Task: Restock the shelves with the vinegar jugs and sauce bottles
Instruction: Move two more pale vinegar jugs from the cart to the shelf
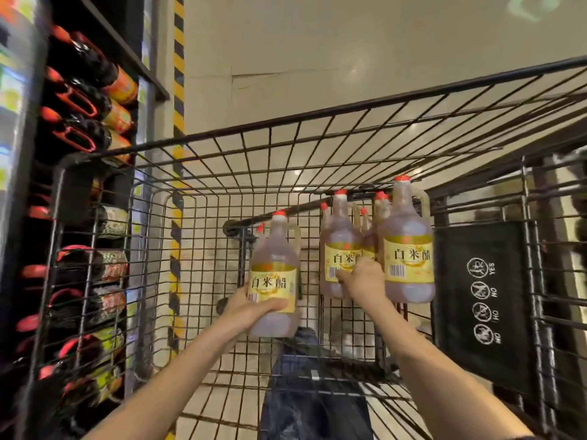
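Yellow-labelled vinegar jug gripped by left hand fingers; right hand fingers curl against second jug, hold unclear.

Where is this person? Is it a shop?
Probably a supermarket aisle. There's a wire shopping cart, a shelf full of dark sauce bottles beside it, and vinegar jugs with barcode labels in the cart.

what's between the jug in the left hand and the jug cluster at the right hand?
Head view: no object, only the cart's wire mesh between the held jug and the jug cluster.
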Demonstrator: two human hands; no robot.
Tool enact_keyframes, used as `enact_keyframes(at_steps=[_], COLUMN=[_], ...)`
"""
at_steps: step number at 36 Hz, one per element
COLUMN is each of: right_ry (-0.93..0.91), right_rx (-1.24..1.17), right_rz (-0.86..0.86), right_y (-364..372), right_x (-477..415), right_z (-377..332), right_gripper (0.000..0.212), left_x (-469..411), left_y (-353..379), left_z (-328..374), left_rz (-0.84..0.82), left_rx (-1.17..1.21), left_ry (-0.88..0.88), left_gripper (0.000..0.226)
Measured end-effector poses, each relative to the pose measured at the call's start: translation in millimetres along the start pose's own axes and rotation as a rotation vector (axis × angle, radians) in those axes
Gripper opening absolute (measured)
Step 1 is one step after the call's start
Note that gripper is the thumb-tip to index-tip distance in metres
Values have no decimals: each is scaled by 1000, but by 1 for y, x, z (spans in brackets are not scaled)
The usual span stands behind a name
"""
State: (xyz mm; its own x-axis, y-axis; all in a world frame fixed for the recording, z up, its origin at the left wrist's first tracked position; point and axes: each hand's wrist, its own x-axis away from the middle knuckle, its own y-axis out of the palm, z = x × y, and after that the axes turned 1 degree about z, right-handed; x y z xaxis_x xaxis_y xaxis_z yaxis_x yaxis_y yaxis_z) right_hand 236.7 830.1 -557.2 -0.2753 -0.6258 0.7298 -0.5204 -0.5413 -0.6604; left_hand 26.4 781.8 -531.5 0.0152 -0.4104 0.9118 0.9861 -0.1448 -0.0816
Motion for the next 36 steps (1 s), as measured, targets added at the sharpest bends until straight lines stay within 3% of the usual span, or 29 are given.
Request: enact_keyframes(at_steps=[8, 10, 13, 21, 25, 31, 36], right_ry=[53, 37, -1, 157, 271, 297, 208], right_rx=[-203, -279, -420, -679, -770, -835, -848], right_rz=[-5, -90, -214, -304, -325, -380, -402], right_y=[17, 16, 12, 18, 30, 24, 6], right_x=[-1, -2, -5, -13, -15, 14, 44], right_z=[-7, -9, -4, -3, 5, 11, 13], right_gripper=[76, 69, 31, 38, 71, 67, 60], left_x=[14, 16, 18, 26, 32, 48, 72], left_y=[-18, -22, -27, -34, -33, -26, -19], left_z=[-2, -3, -2, 1, 4, 6, 8], left_rz=[101, 119, 133, 120, 115, 166, 216], left_rx=[67, 83, 101, 100, 114, 134, 195], left_ry=[7, 2, 10, 30, 21, 37, 64], left_gripper=[25, 25, 23, 26, 30, 29, 36])
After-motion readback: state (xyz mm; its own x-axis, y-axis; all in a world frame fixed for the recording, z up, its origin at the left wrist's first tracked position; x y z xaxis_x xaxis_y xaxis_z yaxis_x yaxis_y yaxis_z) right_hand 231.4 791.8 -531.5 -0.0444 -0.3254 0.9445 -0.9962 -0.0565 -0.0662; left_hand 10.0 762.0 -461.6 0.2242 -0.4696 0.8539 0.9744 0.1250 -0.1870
